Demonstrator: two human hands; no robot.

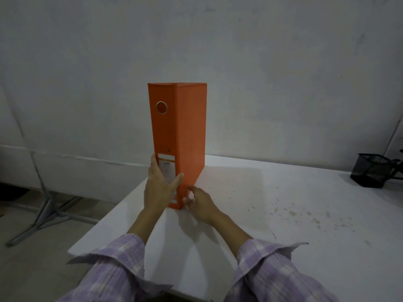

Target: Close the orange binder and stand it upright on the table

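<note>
Sleeves: two lilac plaid shirt cuffs [113, 264], one on each forearm, nearest the camera.
Left hand [158, 188]: wrapped around the binder's spine low down, thumb across the labelled face, fingers on the far edge.
Right hand [199, 202]: fingers curled, touching the lower side cover near its base; whether it grips, I cannot tell.
Binder: one closed orange lever-arch binder [183, 131], upright on the white table [283, 225] near its left corner.
Spine details: one metal-ringed finger hole [161, 107], one white label [166, 168].
Other items: one black mesh pen cup [370, 171] at the far right; one grey metal stand [46, 212] on the floor.
</note>
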